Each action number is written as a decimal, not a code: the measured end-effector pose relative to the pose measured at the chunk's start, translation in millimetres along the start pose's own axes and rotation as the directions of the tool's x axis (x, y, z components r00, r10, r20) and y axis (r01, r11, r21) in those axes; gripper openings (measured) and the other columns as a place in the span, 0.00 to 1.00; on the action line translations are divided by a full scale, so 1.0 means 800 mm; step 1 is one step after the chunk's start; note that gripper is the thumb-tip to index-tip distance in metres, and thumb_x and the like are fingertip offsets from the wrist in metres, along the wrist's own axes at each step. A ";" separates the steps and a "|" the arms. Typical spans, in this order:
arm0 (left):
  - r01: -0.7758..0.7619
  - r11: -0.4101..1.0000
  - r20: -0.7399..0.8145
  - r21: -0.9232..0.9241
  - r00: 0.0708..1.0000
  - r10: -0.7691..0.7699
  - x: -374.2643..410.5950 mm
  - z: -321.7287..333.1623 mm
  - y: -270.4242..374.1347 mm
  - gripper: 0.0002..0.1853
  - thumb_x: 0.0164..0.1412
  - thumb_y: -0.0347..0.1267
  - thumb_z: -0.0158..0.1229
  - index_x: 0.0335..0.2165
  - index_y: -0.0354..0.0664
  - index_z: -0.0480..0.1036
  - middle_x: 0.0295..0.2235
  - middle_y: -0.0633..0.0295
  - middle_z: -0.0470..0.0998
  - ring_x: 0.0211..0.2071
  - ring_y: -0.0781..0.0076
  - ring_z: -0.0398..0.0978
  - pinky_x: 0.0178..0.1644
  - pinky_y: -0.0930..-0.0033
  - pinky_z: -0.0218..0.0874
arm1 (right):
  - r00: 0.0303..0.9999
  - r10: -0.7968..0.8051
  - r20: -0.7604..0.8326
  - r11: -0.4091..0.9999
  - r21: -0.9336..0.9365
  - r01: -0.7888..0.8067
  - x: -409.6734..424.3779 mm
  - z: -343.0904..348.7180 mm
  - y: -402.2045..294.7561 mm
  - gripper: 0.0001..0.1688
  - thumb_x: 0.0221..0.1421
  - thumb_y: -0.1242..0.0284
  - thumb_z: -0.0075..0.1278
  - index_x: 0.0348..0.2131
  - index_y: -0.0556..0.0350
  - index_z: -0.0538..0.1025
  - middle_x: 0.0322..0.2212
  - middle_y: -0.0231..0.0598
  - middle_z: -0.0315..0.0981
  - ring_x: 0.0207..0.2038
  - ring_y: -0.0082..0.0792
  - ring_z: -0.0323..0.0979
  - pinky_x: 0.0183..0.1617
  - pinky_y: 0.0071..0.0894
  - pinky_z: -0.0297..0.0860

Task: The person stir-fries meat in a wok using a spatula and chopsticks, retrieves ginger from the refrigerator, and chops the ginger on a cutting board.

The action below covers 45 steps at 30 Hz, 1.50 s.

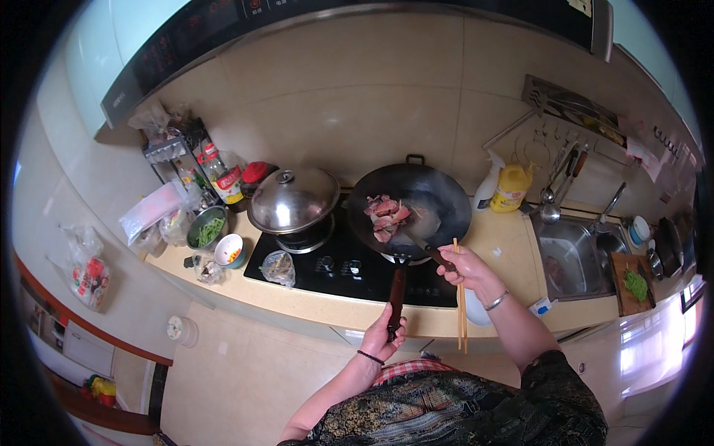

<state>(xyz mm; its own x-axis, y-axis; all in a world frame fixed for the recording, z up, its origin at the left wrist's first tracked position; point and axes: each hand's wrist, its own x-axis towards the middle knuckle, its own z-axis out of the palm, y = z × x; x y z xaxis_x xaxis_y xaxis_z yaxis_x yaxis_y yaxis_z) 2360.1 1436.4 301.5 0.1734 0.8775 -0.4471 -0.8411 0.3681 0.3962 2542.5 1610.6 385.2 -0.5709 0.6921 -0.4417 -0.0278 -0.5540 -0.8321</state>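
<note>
A dark wok (pixel 446 195) sits on the black glass cooktop (pixel 312 270), and my left hand (pixel 384 334) is closed around its brown handle (pixel 397 292). Sliced reddish meat (pixel 386 216) lies on the wok's left side beside a pale, steaming patch of liquid. In my right hand (pixel 466 267) is the wooden grip of a wok spatula (pixel 428 250), whose blade end is hidden at the meat. A pair of wooden chopsticks (pixel 460 312) is held in the same hand, pointing down past the counter edge.
Left of the wok stands a pot with a domed metal lid (pixel 295 200). A green-vegetable bowl (pixel 207 228), a white bowl (pixel 228 251), and a sauce bottle (pixel 226 178) crowd the left counter. Rightward are a yellow bottle (pixel 509 189), sink (pixel 563 251) and cutting board (pixel 622 267) with a knife.
</note>
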 end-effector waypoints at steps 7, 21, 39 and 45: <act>-0.003 1.000 -0.011 0.023 1.000 0.004 0.001 0.000 0.000 0.20 0.59 0.49 0.47 0.40 0.45 0.65 0.23 0.66 0.67 0.18 0.80 0.58 0.21 0.78 0.50 | 0.999 -0.032 0.009 0.999 -0.004 0.033 -0.022 -0.007 -0.008 0.13 0.60 0.69 0.38 0.44 0.52 0.63 0.19 0.39 0.66 0.11 0.16 0.51 0.12 0.13 0.46; 0.009 1.000 -0.006 0.018 1.000 -0.009 0.003 -0.004 0.000 0.19 0.58 0.49 0.48 0.39 0.47 0.66 0.23 0.67 0.68 0.18 0.80 0.59 0.22 0.78 0.51 | 0.949 -0.171 -0.265 0.933 -0.353 0.070 -0.052 -0.040 -0.001 0.17 0.57 0.73 0.40 0.46 0.61 0.62 0.16 0.34 0.63 0.11 0.19 0.56 0.11 0.16 0.53; 0.008 1.000 0.011 0.016 1.000 -0.008 0.002 -0.003 0.001 0.20 0.58 0.49 0.47 0.40 0.46 0.65 0.23 0.66 0.68 0.18 0.80 0.59 0.22 0.79 0.51 | 0.981 0.000 -0.196 1.000 0.012 0.002 -0.006 -0.067 0.006 0.10 0.56 0.71 0.43 0.39 0.49 0.63 0.19 0.39 0.65 0.13 0.20 0.57 0.11 0.15 0.49; 0.004 1.000 0.049 0.014 0.999 -0.005 0.000 0.000 0.002 0.20 0.59 0.49 0.47 0.40 0.46 0.65 0.23 0.66 0.68 0.18 0.80 0.59 0.22 0.79 0.51 | 0.994 0.010 -0.112 0.992 0.124 0.004 0.022 -0.029 0.016 0.09 0.58 0.70 0.42 0.39 0.48 0.62 0.19 0.39 0.65 0.13 0.19 0.56 0.12 0.13 0.48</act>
<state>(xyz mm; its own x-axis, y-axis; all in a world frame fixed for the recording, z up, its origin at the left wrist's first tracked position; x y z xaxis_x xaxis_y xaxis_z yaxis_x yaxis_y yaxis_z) 2358.6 1436.7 301.9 0.2028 0.8898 -0.4088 -0.8329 0.3763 0.4057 2551.2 1626.2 358.9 -0.4757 0.7338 -0.4850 -0.1314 -0.6045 -0.7857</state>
